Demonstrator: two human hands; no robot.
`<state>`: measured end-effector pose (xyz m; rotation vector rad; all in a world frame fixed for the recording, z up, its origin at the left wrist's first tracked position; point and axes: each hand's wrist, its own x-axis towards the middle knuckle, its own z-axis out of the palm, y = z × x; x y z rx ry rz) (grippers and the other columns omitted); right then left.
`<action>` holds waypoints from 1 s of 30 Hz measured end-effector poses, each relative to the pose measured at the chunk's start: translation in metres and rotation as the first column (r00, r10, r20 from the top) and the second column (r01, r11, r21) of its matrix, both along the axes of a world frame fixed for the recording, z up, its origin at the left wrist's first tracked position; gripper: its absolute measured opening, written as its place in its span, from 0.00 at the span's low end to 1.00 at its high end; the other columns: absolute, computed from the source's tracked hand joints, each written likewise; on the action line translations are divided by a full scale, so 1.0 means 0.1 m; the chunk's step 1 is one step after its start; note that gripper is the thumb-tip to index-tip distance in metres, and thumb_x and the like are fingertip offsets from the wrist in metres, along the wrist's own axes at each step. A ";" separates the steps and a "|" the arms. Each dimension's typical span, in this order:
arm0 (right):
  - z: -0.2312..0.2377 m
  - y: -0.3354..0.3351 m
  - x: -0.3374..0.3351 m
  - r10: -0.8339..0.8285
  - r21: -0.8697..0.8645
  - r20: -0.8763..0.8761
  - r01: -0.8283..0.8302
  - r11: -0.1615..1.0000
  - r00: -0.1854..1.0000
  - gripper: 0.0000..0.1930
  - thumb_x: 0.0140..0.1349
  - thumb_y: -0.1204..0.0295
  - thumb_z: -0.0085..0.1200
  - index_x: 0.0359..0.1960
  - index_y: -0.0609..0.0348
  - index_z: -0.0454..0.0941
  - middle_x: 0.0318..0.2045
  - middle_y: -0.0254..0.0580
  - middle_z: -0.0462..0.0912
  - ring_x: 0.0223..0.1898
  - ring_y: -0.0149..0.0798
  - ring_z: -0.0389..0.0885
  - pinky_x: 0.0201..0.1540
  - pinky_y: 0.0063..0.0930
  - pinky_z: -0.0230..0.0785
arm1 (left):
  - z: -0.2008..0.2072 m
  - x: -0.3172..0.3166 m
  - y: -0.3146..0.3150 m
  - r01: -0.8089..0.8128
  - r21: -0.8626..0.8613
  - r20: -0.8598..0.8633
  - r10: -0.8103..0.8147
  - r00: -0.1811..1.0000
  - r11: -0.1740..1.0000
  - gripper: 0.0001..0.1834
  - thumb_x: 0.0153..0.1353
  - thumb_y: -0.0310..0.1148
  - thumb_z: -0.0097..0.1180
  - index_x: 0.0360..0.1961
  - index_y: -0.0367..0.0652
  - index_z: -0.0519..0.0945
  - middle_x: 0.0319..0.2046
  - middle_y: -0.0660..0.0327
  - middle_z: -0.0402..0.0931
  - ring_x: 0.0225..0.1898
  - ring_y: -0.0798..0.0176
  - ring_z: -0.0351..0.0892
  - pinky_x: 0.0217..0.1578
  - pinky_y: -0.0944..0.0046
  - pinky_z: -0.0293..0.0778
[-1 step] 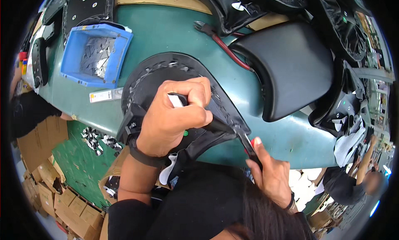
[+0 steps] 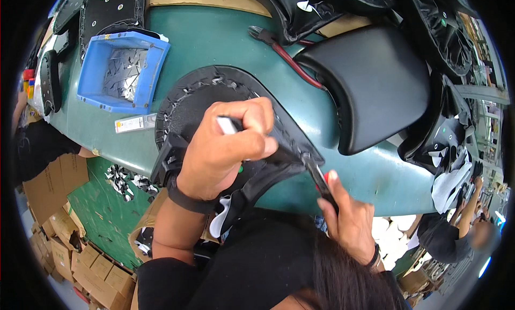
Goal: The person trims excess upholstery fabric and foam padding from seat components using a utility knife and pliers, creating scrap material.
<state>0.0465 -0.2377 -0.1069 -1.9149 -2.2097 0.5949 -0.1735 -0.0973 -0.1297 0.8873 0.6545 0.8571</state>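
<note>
The left hand (image 2: 228, 149) clenches a black cover flap (image 2: 285, 156) of the upturned seat pad (image 2: 214, 74) on the bench (image 2: 214, 36). The right hand (image 2: 351, 219) grips a utility knife (image 2: 323, 187), blade at the flap.

Dressed in a black short-sleeved top (image 2: 252, 256), with a broad dark band on the left wrist (image 2: 194, 190), slimmer black banding on the right wrist (image 2: 363, 251) and long dark hair (image 2: 343, 280) falling loose at near right.

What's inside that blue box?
Inside the blue box are thin grey scraps, plus some whiter pieces towards the right. The scraps cover what lies beneath them, so I can't tell what's further down.
</note>
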 end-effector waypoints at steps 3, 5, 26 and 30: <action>0.04 0.23 0.06 -0.046 -0.015 0.099 0.048 0.999 0.994 0.26 0.59 0.63 0.61 0.61 0.43 0.73 0.18 0.39 0.73 0.16 0.46 0.73 0.20 0.38 0.62 | 0.15 0.16 0.02 0.081 0.169 -0.274 -0.032 0.961 0.982 0.12 0.47 0.20 0.63 0.17 0.39 0.70 0.29 0.61 0.71 0.37 0.66 0.70 0.39 0.64 0.66; 0.09 0.38 0.18 0.026 0.035 0.156 -0.031 0.999 0.987 0.26 0.59 0.63 0.60 0.61 0.41 0.73 0.17 0.38 0.72 0.15 0.44 0.73 0.19 0.37 0.61 | 0.21 0.17 0.12 0.102 0.524 -0.342 0.099 0.935 0.846 0.13 0.48 0.21 0.63 0.16 0.39 0.69 0.32 0.59 0.76 0.38 0.64 0.76 0.41 0.62 0.70; -0.22 0.43 0.05 -0.291 -0.392 -0.529 0.074 0.917 0.797 0.24 0.66 0.65 0.54 0.63 0.55 0.67 0.35 0.51 0.83 0.26 0.58 0.80 0.29 0.42 0.70 | 0.09 0.33 0.45 0.099 0.109 -0.289 -0.064 0.955 0.989 0.18 0.55 0.29 0.58 0.15 0.40 0.64 0.19 0.69 0.61 0.25 0.74 0.58 0.28 0.69 0.53; -0.04 0.36 0.34 0.015 -0.298 -0.444 -0.163 0.941 0.896 0.24 0.65 0.60 0.55 0.63 0.48 0.68 0.32 0.46 0.84 0.24 0.55 0.79 0.26 0.43 0.68 | 0.03 0.23 0.48 -0.024 0.130 0.060 0.016 0.998 0.991 0.15 0.57 0.32 0.58 0.19 0.42 0.67 0.29 0.63 0.66 0.33 0.67 0.67 0.48 0.61 0.67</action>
